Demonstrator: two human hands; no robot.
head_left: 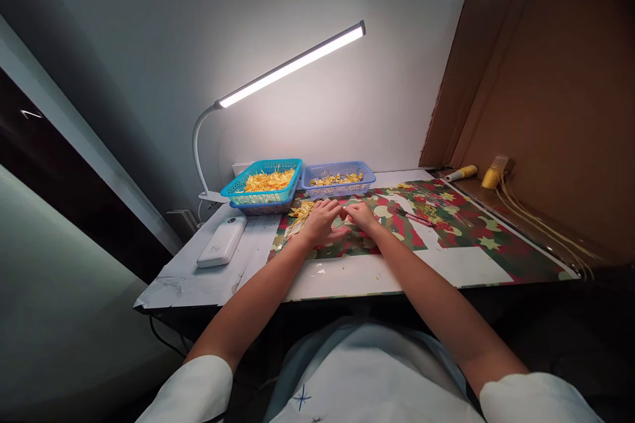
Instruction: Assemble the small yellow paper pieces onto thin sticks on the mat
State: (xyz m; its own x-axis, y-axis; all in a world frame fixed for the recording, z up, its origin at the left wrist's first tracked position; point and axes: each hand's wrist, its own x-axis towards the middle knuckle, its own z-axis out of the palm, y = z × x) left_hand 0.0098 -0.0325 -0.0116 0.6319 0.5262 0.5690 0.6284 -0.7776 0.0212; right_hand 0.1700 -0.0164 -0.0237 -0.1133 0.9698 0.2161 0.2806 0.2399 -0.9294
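Observation:
My left hand [324, 221] is over the patterned mat, its fingers stretched out and bent at the tips, with the thumb held apart below them. My right hand [361, 217] meets those fingertips from the right. Its own fingers are closed in a pinch, and what they hold is too small or hidden to make out. Just left of my left hand lies a bunch of gold-coloured pieces with thin stems [299, 213]. Behind both hands is a lilac plastic basket [339, 188] with small gold pieces in it.
A turquoise basket [262, 197] of yellow pieces rests on another basket. A white power bank [222, 242] lies left; a lit lamp [292, 66] hangs above. To the right are pink-handled tools [417, 218], yellow spools [491, 176] and a cardboard sheet [540, 99].

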